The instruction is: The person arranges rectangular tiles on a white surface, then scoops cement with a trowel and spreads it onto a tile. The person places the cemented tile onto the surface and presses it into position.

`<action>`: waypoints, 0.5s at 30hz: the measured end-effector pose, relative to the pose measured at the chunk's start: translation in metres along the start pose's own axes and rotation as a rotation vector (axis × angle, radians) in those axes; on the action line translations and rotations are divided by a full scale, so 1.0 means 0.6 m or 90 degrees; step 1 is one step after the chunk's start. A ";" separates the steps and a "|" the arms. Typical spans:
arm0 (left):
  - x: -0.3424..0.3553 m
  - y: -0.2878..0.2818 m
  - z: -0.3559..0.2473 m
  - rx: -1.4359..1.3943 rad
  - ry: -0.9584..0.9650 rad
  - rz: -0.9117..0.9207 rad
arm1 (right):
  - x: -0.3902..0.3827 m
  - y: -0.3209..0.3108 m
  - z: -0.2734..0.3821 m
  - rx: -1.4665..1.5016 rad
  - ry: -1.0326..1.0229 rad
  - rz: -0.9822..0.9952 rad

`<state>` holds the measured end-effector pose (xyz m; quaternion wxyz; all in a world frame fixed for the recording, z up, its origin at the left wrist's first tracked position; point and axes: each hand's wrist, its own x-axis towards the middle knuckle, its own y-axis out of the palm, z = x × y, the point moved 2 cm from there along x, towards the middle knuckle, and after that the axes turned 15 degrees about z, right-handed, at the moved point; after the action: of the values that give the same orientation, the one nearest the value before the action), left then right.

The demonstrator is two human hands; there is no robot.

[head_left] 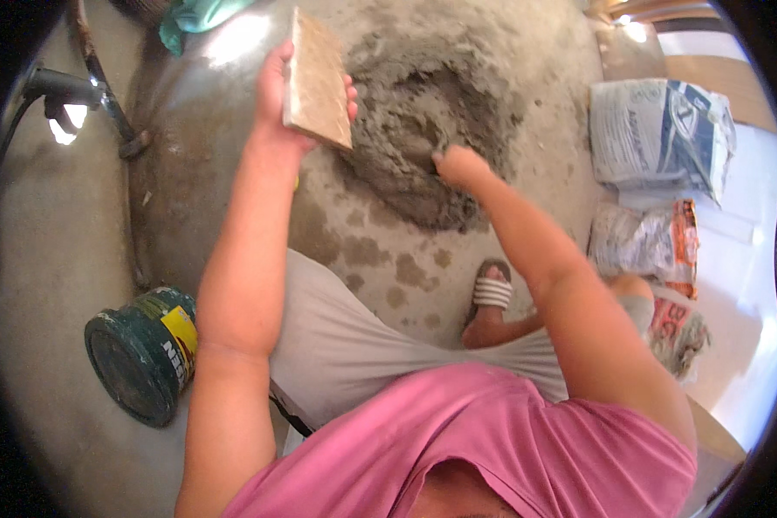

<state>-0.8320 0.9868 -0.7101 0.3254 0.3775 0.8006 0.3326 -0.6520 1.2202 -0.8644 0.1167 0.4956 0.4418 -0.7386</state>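
The person's right hand is blurred, its back hiding the fingers; it reaches over the wet grey mortar on the floor, and whether it is closed on a tool or on nothing cannot be told. The left hand grips one flat, beige rectangular tile, raised and tilted beside the heap's left side, with the palm and most of the fingers behind it; a few fingertips show at its right edge. The tile blocks part of the mortar's upper left side. A small yellow thing by the left wrist is mostly covered. One sandal with pale stripes is visible on a foot; the other foot is out of sight. Three bags stand along the right: a white and blue one, a grey and orange one, and a third partly hidden by the right arm and knee. One dark green bucket sits at lower left, just beside the left forearm. A green cloth is cut off at the top edge. Pink shirt and grey trousers fill the lower middle, covering the floor beneath.
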 end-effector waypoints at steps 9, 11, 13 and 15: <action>-0.010 0.007 -0.006 0.008 0.017 -0.011 | -0.085 0.048 -0.030 0.058 -0.051 -0.085; -0.005 -0.003 0.005 -0.005 0.013 0.011 | -0.072 0.062 -0.030 0.016 -0.012 0.028; -0.003 -0.001 0.006 -0.005 0.008 0.013 | -0.075 0.059 -0.036 -0.027 0.009 0.003; -0.008 -0.007 0.003 0.000 0.002 -0.013 | -0.093 0.000 -0.014 -0.089 -0.016 -0.021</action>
<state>-0.8301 0.9812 -0.7131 0.3273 0.3691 0.8049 0.3298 -0.6200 1.2116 -0.8191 0.1440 0.4695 0.4989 -0.7141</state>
